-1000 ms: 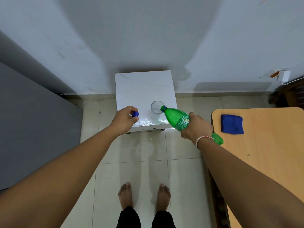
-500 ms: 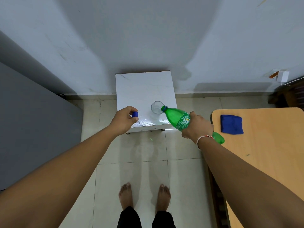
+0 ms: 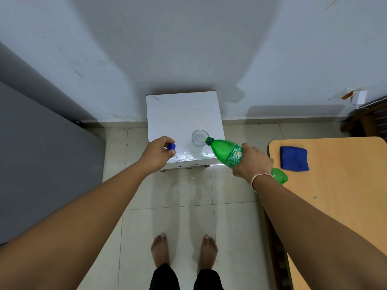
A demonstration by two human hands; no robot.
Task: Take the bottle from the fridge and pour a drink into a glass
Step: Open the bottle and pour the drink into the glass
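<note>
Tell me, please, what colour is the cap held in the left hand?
Blue; the cap in the left hand shows clearly in the head view.

arms: both bare to the frame edge, no sleeves | right wrist: thin white-and-red thread band | feet: bare, standing on tiled floor | legs: dark trouser hems just above the ankles
</note>
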